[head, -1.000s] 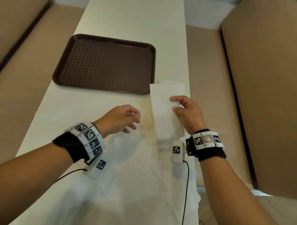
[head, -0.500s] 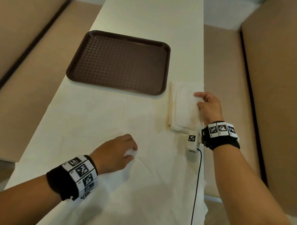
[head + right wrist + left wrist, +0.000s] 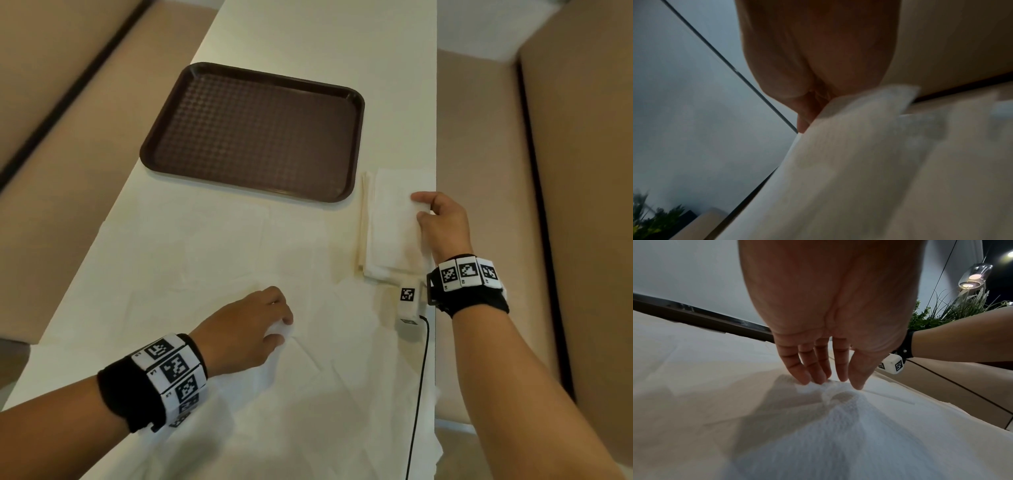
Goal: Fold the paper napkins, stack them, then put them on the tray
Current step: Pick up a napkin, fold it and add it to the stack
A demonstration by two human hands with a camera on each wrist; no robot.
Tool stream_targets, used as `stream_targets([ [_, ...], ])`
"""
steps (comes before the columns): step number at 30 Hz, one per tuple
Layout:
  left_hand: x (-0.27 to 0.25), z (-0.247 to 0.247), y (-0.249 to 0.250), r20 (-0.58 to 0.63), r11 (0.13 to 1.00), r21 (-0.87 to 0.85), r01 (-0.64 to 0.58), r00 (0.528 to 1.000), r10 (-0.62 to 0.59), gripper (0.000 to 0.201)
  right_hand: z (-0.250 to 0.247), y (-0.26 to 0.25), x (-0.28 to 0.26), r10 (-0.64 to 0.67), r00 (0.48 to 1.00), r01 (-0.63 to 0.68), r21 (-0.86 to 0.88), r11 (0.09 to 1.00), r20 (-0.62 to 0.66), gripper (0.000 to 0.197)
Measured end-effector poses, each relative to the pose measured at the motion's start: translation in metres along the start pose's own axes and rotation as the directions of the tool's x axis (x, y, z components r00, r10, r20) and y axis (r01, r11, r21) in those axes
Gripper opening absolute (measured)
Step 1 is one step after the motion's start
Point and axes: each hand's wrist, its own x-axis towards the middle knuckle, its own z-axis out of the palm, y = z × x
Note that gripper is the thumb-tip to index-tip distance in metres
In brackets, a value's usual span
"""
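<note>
While left hand (image 3: 246,325) fingers pinch a soft unfolded napkin (image 3: 849,426) | right hand (image 3: 442,226) pinches the folded stack (image 3: 387,222)

The tray (image 3: 253,130) looks like dark brown plastic with a fine grid texture inside and a smooth, slightly shiny rim. The folded napkins (image 3: 390,226) are white matt paper with a soft embossed grain. The tabletop (image 3: 308,41) is pale, smooth and matt.

Right hand (image 3: 442,226) has lowered the folded napkin (image 3: 394,222) onto the stack; left hand (image 3: 246,329) now pinches a flat napkin (image 3: 308,394).
</note>
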Motion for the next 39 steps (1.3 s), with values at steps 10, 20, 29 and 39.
stream_targets([
  [10,0.000,-0.002,0.000,0.047,0.999,0.044,-0.018,0.999,0.016,0.035,-0.007,-0.031,-0.061,-0.036,0.931,0.259,-0.586,0.768,0.364,0.072],
  [20,0.009,-0.011,0.008,0.039,0.991,0.113,-0.066,0.997,0.062,0.029,0.016,-0.016,-0.044,0.016,0.909,0.280,-0.637,0.718,0.417,0.066],
  [29,0.045,-0.022,0.020,0.130,0.879,0.455,-0.145,0.987,0.095,0.077,0.020,-0.020,-0.116,-0.168,0.933,0.334,-0.588,0.737,0.320,0.051],
  [39,0.043,-0.033,0.008,0.126,0.912,0.382,-0.148,0.986,0.107,0.010,0.067,-0.009,-0.175,-0.072,0.878,0.308,-0.445,0.841,0.473,0.028],
])
